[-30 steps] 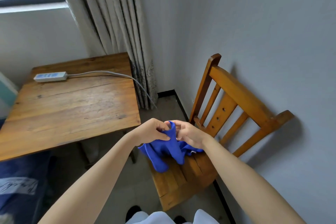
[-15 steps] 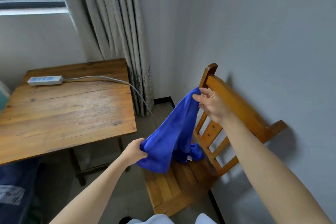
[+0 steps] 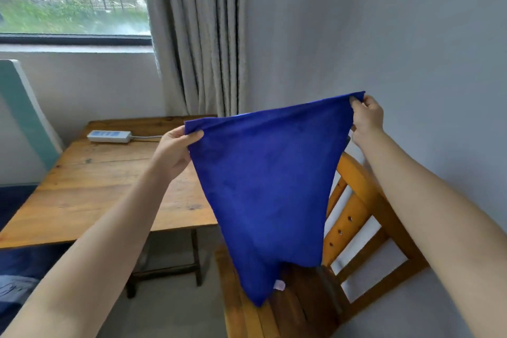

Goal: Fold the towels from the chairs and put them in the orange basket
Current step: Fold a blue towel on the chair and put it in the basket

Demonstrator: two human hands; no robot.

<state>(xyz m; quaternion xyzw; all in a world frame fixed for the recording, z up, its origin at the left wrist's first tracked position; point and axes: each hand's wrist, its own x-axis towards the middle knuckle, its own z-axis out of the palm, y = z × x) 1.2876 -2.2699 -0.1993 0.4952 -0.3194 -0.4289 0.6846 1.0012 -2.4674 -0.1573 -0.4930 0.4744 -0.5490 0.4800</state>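
Note:
A blue towel (image 3: 269,186) hangs spread out in the air above the wooden chair (image 3: 362,217). My left hand (image 3: 175,149) pinches its upper left corner. My right hand (image 3: 366,118) pinches its upper right corner, held a little higher and near the wall. The top edge is stretched between both hands. The towel narrows downward, and its lowest tip with a small white label hangs just over the chair seat. No orange basket is in view.
A wooden table (image 3: 96,186) stands to the left with a white power strip (image 3: 109,136) and its cable on it. Grey curtains (image 3: 197,35) hang behind, beside a window. The grey wall lies close on the right. Dark blue bedding shows at the lower left.
The towel was bunched on the chair seat in both hands. My hands have lifted it, moved apart and stretched it open. The view has tilted upward.

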